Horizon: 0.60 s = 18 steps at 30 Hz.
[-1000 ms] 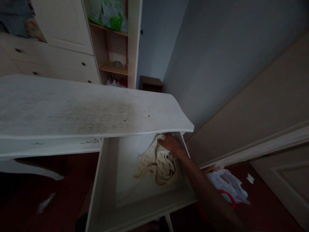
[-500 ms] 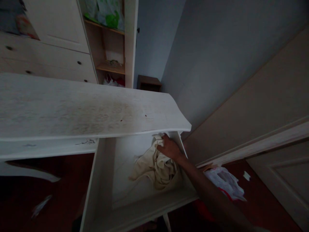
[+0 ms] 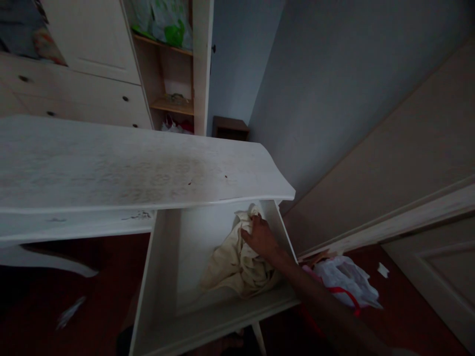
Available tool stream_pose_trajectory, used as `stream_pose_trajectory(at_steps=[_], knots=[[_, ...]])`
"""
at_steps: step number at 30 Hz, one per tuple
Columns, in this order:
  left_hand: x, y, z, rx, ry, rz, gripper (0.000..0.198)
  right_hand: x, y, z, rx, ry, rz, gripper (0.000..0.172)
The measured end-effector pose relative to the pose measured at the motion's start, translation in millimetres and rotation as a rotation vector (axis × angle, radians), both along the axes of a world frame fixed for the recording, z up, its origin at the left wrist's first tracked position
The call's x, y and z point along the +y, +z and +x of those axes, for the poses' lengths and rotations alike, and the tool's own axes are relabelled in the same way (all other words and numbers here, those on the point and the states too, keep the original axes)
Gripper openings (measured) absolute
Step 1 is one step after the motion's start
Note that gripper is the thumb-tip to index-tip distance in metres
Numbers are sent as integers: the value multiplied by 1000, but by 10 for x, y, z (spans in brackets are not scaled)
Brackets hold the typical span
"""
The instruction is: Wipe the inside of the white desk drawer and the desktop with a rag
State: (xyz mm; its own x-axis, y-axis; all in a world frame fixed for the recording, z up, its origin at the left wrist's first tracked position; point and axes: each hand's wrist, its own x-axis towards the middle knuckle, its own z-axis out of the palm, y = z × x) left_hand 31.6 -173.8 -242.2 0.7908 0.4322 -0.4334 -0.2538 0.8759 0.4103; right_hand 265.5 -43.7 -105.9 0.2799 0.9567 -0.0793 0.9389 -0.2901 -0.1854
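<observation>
My right hand [image 3: 260, 238] reaches into a pulled-out white drawer [image 3: 163, 277] from the right. Its fingers are closed on the upper part of a crumpled beige cloth [image 3: 232, 264]. The rest of the cloth lies in loose folds over the drawer's bottom, toward the right side. My fingertips are partly hidden in the fabric. My left hand does not show in the picture.
The drawer belongs to a white table [image 3: 111, 168] with a dark stain on its top. Beyond stands a white cabinet [image 3: 96, 99] with open shelves. A grey wall [image 3: 334, 89] rises at right. A white plastic bag [image 3: 347, 277] lies on the red floor.
My right hand stays on the cloth, a little lower, and the cloth's folds have shifted slightly. The view has moved a little.
</observation>
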Motion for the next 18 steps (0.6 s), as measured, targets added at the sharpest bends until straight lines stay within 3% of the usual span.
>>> stream_pose_trajectory(at_steps=[11, 18], knots=[[-28, -11, 24, -141, 30, 7, 38, 240, 42, 89, -49, 69, -18, 45], [-38, 0, 33, -206, 45, 16, 39, 425, -87, -374, -2, 298, 124, 44]])
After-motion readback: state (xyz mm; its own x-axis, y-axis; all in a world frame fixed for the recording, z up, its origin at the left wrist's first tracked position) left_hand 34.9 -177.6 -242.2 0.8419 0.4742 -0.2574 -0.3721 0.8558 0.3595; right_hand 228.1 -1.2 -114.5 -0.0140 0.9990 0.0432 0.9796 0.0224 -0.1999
